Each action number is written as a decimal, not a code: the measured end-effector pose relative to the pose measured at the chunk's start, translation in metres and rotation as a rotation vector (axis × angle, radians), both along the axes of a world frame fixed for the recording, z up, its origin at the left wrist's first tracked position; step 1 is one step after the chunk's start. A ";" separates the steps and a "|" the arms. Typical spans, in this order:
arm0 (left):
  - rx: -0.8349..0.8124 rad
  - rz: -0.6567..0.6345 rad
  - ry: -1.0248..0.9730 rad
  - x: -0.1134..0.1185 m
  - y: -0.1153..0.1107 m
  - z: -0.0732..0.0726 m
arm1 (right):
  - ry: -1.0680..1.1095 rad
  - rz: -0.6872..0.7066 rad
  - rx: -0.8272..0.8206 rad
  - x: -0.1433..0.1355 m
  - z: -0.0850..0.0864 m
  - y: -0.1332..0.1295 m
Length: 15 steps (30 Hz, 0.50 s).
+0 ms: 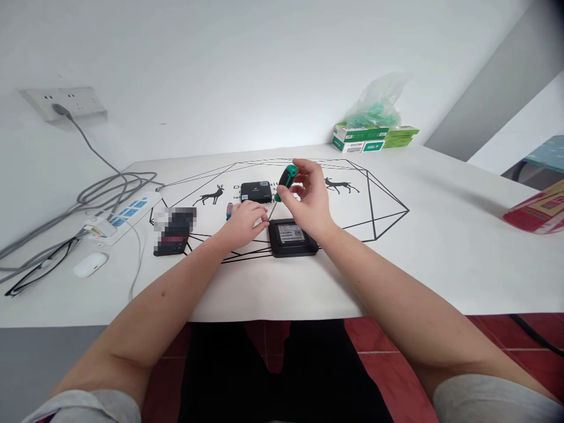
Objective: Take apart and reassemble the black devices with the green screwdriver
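Observation:
My right hand [312,202] grips the green and black handle of a screwdriver [288,175]. The screwdriver slants down to the left, its tip at the upper left corner of a black device [294,245] with a white label. Close to that tip is my left hand [247,223], its fingers bent and drawn together; whether they hold anything is hidden. A second black box [256,191] lies just behind my left hand. Beside this hand, on its left, is a small screwdriver handle [229,211].
On the left are a phone [174,232], a power strip [132,217] with grey cables, a white case [90,265] and glasses [43,267]. Green and white boxes [359,140] with a plastic bag stand at the back right. A red package [537,210] is at the right edge.

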State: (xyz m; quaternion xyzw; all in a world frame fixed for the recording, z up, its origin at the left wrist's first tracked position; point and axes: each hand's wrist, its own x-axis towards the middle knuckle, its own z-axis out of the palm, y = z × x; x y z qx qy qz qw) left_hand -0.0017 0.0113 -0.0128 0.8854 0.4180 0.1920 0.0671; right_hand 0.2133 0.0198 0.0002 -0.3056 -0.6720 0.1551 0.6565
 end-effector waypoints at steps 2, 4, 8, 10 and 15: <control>0.021 0.042 0.012 -0.001 0.002 0.000 | 0.001 -0.007 -0.001 0.001 0.000 0.000; 0.031 0.121 0.044 -0.004 0.006 0.000 | -0.004 -0.019 -0.008 0.002 0.001 0.000; 0.038 0.305 0.139 -0.012 0.015 0.000 | -0.009 -0.022 -0.020 0.004 0.001 0.000; 0.023 0.350 0.178 -0.015 0.018 -0.001 | -0.005 -0.014 -0.026 0.003 0.001 -0.001; 0.041 0.424 0.150 -0.019 0.020 0.000 | -0.017 -0.024 -0.018 0.002 0.000 0.000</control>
